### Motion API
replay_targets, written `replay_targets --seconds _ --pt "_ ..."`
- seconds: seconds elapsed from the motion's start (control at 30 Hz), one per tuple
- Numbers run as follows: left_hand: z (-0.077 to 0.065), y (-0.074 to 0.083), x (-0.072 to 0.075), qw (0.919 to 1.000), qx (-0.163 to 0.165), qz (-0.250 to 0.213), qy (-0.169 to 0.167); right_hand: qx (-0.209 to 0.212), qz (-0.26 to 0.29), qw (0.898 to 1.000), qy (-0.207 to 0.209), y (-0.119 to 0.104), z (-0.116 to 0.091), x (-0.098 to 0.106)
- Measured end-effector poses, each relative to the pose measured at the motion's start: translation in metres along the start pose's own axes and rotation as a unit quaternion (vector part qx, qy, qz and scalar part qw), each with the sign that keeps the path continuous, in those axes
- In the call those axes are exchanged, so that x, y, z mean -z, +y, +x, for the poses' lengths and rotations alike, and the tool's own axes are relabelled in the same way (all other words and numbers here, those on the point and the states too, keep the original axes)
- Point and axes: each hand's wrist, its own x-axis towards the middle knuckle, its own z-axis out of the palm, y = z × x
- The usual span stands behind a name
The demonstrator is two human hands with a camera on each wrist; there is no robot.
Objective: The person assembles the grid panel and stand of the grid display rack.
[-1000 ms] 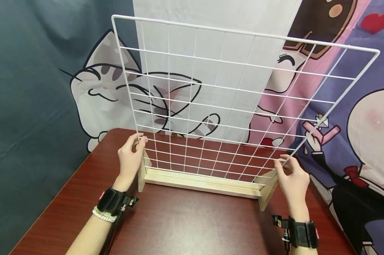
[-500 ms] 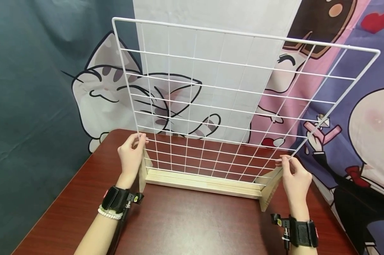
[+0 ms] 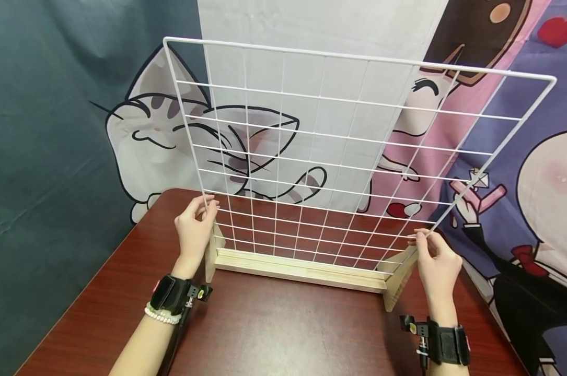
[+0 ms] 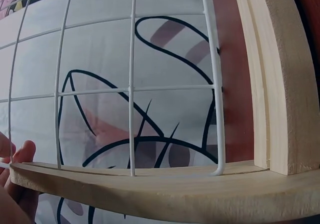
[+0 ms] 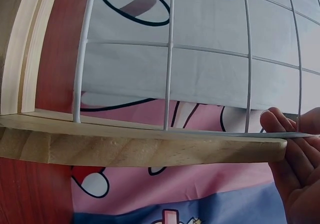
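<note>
A white wire grid panel (image 3: pixel 311 54) stands upright in a pale wooden stand (image 3: pixel 302 271) on the table. My left hand (image 3: pixel 194 230) pinches the panel's left edge just above the stand's left side piece (image 3: pixel 210 258). At the opposite edge my right hand (image 3: pixel 437 267) pinches the frame at the top of the right side piece (image 3: pixel 395 287). Both wrist views show the panel's side edges along the side pieces, with a gap between its bottom wire (image 5: pixel 79 79) and the grooved crossbar (image 4: pixel 262 94). Fingers (image 5: pixel 295 159) of the right hand touch the side piece's end.
The reddish-brown table (image 3: pixel 288 329) extends around the stand. Behind it hangs a printed cloth (image 3: pixel 264 167) with cartoon cats and figures, and a dark green cloth (image 3: pixel 43 156) hangs at left. Each wrist wears a black camera strap (image 3: pixel 170 293).
The panel's top edge has dropped lower in the head view, more at its left corner. The right hand's grip has shifted slightly rightward; the left hand has stayed nearly in place.
</note>
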Motion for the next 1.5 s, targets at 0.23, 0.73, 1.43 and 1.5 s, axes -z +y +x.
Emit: replay_targets --seconds 0.23,0.73,1.43,1.5 --pt "-0.0011 -0.0013 -0.0007 1.0000 -0.003 0.002 0.005 -0.006 0.018 1.000 -0.008 -0.0021 0.0002 0.0015" --pt "-0.0014 -0.0029 -0.0014 0.9997 -0.024 0.010 -0.001 -0.005 -0.005 1.000 -0.007 0.0003 0.0003 0.0028" --pt "-0.0035 -0.0009 0.0007 0.9995 -0.029 0.010 -0.006 0.023 -0.007 1.000 -0.020 0.0023 0.0012 0.0048" --pt "-0.0038 -0.0008 -0.0001 0.9995 -0.029 0.009 -0.009 0.022 -0.006 1.000 -0.021 0.0028 0.0009 0.0053"
